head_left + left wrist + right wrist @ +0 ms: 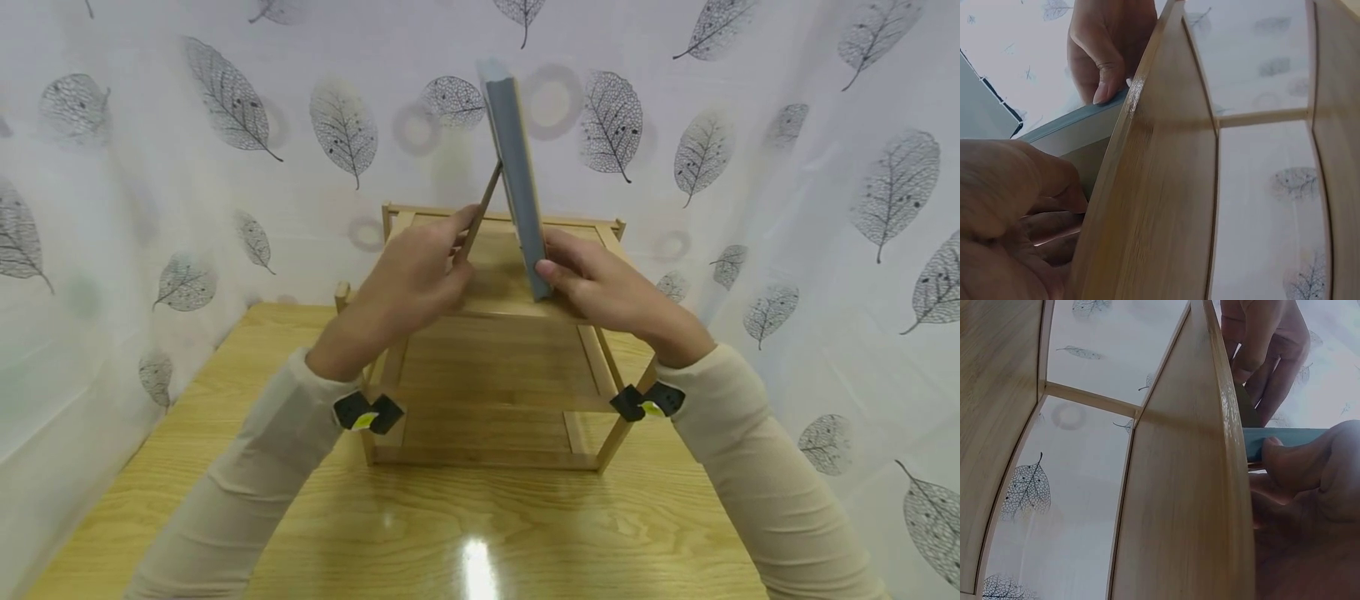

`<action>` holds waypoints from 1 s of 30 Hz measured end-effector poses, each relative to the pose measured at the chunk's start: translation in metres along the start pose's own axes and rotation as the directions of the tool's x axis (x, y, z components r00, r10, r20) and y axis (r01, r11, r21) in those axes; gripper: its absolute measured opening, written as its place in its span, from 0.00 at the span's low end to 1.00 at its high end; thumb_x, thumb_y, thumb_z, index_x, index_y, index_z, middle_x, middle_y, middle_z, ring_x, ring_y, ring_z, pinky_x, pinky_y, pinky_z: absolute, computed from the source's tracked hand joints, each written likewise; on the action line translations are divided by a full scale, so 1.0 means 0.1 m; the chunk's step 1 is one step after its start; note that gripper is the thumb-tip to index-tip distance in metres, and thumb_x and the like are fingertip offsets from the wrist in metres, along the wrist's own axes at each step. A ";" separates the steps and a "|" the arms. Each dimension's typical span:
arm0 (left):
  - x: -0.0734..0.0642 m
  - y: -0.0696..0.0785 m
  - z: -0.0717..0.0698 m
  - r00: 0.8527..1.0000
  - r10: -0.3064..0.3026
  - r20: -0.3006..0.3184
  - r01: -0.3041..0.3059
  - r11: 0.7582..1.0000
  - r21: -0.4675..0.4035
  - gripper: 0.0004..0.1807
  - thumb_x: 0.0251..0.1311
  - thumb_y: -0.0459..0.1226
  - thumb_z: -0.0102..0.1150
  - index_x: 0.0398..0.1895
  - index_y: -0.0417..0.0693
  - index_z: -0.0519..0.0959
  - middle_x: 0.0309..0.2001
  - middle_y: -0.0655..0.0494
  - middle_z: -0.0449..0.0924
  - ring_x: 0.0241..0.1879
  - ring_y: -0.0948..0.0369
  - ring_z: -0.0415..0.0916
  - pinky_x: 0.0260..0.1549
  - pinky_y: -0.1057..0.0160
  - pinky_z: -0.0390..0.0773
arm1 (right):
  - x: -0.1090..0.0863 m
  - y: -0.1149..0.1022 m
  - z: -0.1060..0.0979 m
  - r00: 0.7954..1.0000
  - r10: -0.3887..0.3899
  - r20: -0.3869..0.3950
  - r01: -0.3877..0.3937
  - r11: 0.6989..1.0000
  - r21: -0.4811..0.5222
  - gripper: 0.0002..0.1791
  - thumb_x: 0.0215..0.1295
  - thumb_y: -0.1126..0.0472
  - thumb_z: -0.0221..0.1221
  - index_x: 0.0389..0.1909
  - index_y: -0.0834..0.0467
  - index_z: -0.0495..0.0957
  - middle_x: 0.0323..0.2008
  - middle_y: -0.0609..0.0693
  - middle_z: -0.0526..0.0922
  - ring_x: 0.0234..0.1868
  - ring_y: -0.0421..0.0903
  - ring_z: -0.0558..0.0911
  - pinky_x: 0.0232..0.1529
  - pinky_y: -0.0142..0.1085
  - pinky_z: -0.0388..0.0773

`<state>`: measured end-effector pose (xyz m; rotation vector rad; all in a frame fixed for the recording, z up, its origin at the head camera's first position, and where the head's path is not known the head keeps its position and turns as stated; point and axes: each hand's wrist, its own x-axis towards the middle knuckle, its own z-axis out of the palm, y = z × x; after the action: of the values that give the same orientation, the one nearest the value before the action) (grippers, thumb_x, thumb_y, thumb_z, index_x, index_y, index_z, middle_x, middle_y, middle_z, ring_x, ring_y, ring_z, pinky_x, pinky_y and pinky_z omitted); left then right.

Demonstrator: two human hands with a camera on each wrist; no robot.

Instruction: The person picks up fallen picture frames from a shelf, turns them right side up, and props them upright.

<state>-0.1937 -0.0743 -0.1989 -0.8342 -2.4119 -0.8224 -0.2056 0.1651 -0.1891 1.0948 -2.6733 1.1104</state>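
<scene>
While the R hand grips a blue-grey book near its lower end, thumb on the spine, the L hand holds a thin brown panel seen edge-on. Book's spine faces the wearer, top tilted L; panel slants the other way, upper end at book's L side. Both are over the top shelf of a wooden rack; can't tell if book's base touches. Rack's on a wood-grain table, w/ leaf-print curtain behind. Sleeves off-white.
</scene>
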 end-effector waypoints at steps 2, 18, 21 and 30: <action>0.00 -0.01 0.00 1.000 -0.005 0.003 0.005 1.000 -0.002 0.31 0.60 0.25 0.55 0.70 0.35 0.69 0.53 0.38 0.83 0.50 0.47 0.82 0.49 0.51 0.82 | 0.00 -0.01 0.00 1.000 -0.003 0.002 0.003 1.000 0.001 0.15 0.79 0.67 0.46 0.60 0.68 0.71 0.49 0.60 0.78 0.52 0.50 0.74 0.59 0.45 0.68; 0.01 0.00 0.03 1.000 0.000 -0.019 0.000 1.000 0.004 0.32 0.57 0.25 0.57 0.69 0.36 0.70 0.57 0.39 0.81 0.54 0.46 0.82 0.53 0.55 0.82 | -0.02 0.03 0.05 1.000 -0.014 -0.014 0.016 0.994 0.106 0.10 0.79 0.68 0.47 0.53 0.70 0.71 0.38 0.57 0.74 0.37 0.49 0.74 0.38 0.35 0.72; 0.01 0.00 0.04 1.000 -0.014 -0.019 0.014 1.000 0.016 0.34 0.58 0.26 0.59 0.71 0.37 0.68 0.60 0.40 0.79 0.55 0.47 0.82 0.54 0.55 0.81 | -0.02 0.02 0.06 1.000 -0.002 -0.005 0.003 0.988 0.152 0.12 0.79 0.69 0.46 0.55 0.71 0.69 0.42 0.58 0.73 0.43 0.49 0.76 0.41 0.34 0.74; -0.04 0.03 -0.01 0.994 -0.005 -0.105 0.009 0.999 0.034 0.34 0.61 0.29 0.60 0.72 0.37 0.67 0.61 0.41 0.79 0.56 0.47 0.81 0.52 0.52 0.81 | -0.07 0.04 0.02 1.000 -0.003 -0.018 0.006 0.984 0.178 0.20 0.79 0.69 0.46 0.68 0.70 0.66 0.57 0.61 0.75 0.59 0.51 0.77 0.53 0.34 0.78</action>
<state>-0.1887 -0.0748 -0.1990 -0.7505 -2.3316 -0.8048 -0.2025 0.1699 -0.1948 1.1090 -2.5981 1.3746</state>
